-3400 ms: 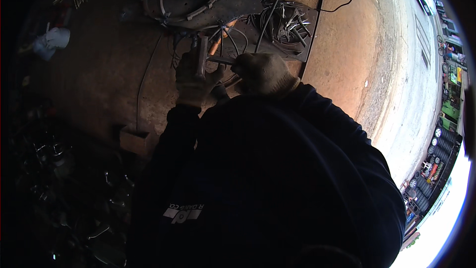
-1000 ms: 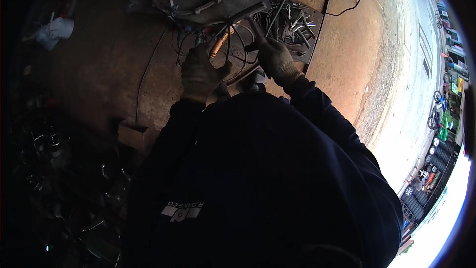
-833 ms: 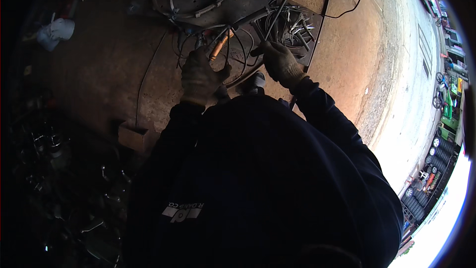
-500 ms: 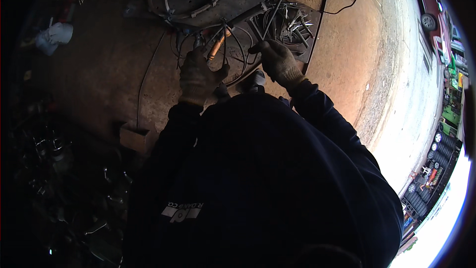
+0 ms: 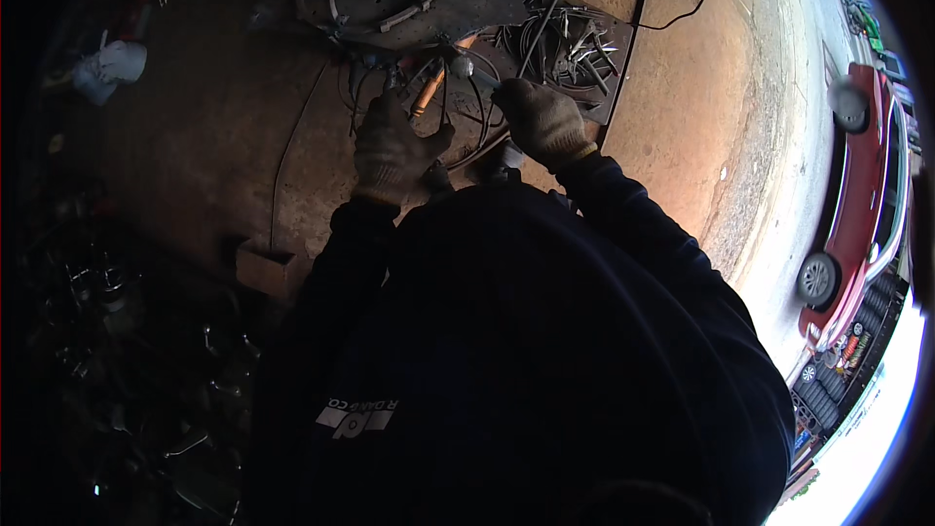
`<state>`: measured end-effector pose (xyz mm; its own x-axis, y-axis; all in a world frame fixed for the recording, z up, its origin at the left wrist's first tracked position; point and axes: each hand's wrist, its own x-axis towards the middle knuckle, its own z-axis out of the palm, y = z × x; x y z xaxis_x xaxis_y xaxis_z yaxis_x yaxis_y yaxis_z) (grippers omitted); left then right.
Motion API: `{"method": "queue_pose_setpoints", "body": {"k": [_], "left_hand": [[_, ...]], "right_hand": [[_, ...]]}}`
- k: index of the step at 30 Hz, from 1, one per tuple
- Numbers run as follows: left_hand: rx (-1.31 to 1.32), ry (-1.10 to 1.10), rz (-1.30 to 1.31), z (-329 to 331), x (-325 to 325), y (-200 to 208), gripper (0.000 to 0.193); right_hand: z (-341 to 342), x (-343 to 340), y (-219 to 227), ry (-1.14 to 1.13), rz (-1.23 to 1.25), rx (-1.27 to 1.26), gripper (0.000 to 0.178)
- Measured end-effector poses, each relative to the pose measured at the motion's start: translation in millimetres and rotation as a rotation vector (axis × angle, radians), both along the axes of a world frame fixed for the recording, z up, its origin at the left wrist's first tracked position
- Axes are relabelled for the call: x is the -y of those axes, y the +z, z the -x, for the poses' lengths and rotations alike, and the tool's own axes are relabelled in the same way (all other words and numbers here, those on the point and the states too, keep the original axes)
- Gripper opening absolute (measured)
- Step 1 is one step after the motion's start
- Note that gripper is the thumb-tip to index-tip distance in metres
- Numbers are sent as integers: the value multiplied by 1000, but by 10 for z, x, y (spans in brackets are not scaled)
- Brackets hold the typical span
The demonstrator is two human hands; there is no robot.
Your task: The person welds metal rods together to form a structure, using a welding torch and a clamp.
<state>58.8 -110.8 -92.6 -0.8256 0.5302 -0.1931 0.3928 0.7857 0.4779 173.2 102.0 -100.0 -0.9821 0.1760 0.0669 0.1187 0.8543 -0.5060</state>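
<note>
My left hand, in a dirty knit glove, is in front of the metal bench; its thumb stands apart from its fingers and no held thing shows. Near the fingertips, an orange-handled tool hangs among dark looped cables. A small pale, rounded thing and a second orange piece show just above it; their kind is unclear. To the right, my gloved right hand is closed, fingers curled beside the cables. What it grips, if anything, is hidden.
A dark metal bench carries bent metal strips and a pile of metal pieces. A cardboard box stands on the floor at left, near dark clutter. On the road at right is a red car.
My right hand has shifted slightly left, with its fingers more curled. The pale rounded thing and second orange piece now show near the orange-handled tool. The red car has moved down the right side.
</note>
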Motion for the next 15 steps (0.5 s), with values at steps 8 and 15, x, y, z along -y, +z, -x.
{"method": "queue_pose_setpoints", "body": {"k": [8,15], "left_hand": [[45,-27,-26,51,30,-126,94],[-22,2,-42,35,33,-128,90]], "right_hand": [[38,-42,154,127,-189,104,18],[-109,15,100,-131,12,88,20]]}}
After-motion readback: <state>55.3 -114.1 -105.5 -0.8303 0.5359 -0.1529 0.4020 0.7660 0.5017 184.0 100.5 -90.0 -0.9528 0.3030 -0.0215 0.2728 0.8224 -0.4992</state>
